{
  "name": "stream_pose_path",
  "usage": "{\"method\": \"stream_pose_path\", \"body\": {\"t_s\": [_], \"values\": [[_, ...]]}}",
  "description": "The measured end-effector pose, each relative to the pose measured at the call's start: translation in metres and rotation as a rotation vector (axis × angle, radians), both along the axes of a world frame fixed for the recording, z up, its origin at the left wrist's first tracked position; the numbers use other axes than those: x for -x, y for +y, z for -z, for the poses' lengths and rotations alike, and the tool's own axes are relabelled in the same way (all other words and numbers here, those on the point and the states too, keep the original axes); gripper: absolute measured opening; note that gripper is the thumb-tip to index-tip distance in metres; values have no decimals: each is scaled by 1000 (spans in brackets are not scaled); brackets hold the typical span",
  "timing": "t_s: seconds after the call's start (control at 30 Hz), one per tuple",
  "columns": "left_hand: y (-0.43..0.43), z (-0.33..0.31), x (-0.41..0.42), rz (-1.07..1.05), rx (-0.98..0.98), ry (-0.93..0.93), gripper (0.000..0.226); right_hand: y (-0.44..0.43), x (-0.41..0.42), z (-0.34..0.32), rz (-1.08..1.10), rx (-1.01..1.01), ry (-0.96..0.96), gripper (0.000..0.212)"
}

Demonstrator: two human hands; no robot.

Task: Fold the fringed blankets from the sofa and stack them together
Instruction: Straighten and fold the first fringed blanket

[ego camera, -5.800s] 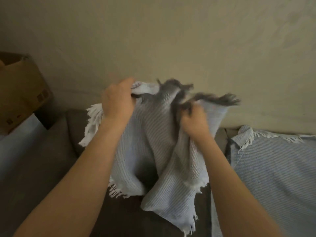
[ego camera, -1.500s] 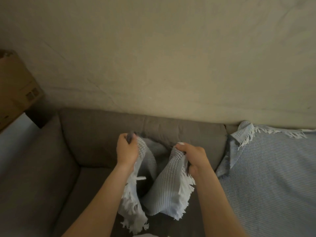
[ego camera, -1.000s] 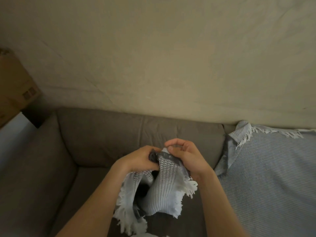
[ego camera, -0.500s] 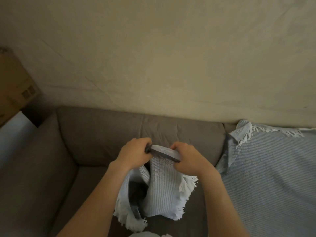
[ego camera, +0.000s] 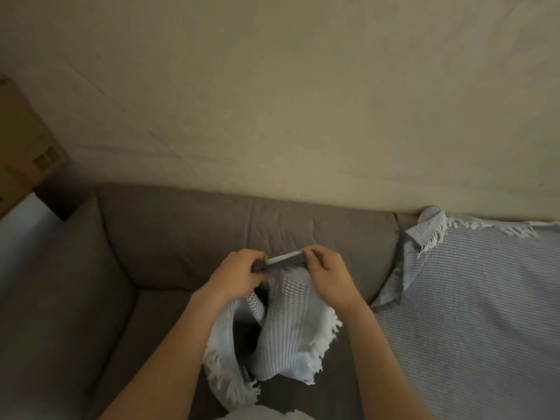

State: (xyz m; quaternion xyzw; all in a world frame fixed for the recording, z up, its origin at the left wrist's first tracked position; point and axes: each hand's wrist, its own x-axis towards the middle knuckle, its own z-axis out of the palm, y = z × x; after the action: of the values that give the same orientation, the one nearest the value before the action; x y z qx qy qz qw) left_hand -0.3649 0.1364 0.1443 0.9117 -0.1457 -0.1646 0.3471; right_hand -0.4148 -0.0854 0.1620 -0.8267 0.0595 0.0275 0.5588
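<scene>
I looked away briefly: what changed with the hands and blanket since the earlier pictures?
The left hand and right hand lowered the blanket from in front of the wall toward the sofa and drew closer, now pinching a short stretch of its top edge. The spread blanket beside it and the cardboard box stayed put.

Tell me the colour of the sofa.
Grey-brown, seen in the head view: sofa.

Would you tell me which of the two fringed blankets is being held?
The bunched blanket at centre, gripped by the left hand and right hand; the spread blanket lies draped over the sofa to the right, untouched.
</scene>
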Motion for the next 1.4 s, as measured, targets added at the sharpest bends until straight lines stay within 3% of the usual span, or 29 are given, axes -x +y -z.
{"method": "stream_pose_path", "body": {"t_s": [0.13, 0.23, 0.33, 0.4, 0.47, 0.57, 0.67, 0.73, 0.83, 0.9, 1.0, 1.1, 1.2, 1.27, 1.4], "values": [[6, -3, -2, 76, 139, 159, 40, -2, 1, 2, 42, -195, 214, 50], [7, -7, 0, 43, 211, 182, 45, -5, 0, 2, 91, -449, 241, 69], [9, -7, 1, 8, 250, 209, 47, -14, 6, 4, -34, -553, 265, 44], [12, -6, 2, -23, 301, 242, 58, -22, 9, 7, -174, -584, 329, 39], [13, -6, 2, -82, 321, 242, 72, -27, 8, 11, -209, -471, 323, 33], [12, -3, 1, -120, 318, 256, 67, -28, 4, 14, -97, -228, 177, 39], [12, 2, -1, -155, 301, 290, 74, -23, 3, 13, -49, -265, 47, 21], [9, 1, -3, -186, 285, 249, 61, -17, 4, 11, -22, -300, -6, 25], [4, -3, -4, -206, 249, 118, 50, -9, 4, 11, 28, -346, -92, 50], [0, 0, -5, -174, 201, -14, 40, -7, 3, 9, 29, -296, -138, 49], [-8, 7, -3, -212, 222, -104, 6, -5, -1, 3, 34, -215, -122, 44], [-15, 4, 2, -179, 314, -192, 26, -1, -4, 2, 46, -115, -88, 37], [-19, -3, 2, -78, 409, -99, 23, -1, -7, 5, 76, -64, -102, 23], [-23, -9, 5, -54, 478, -31, 32, -2, -7, 7, 81, -60, -92, 14], [-34, -9, 11, -72, 390, -149, 39, 5, -6, 7, 114, -138, -32, 7]]}}
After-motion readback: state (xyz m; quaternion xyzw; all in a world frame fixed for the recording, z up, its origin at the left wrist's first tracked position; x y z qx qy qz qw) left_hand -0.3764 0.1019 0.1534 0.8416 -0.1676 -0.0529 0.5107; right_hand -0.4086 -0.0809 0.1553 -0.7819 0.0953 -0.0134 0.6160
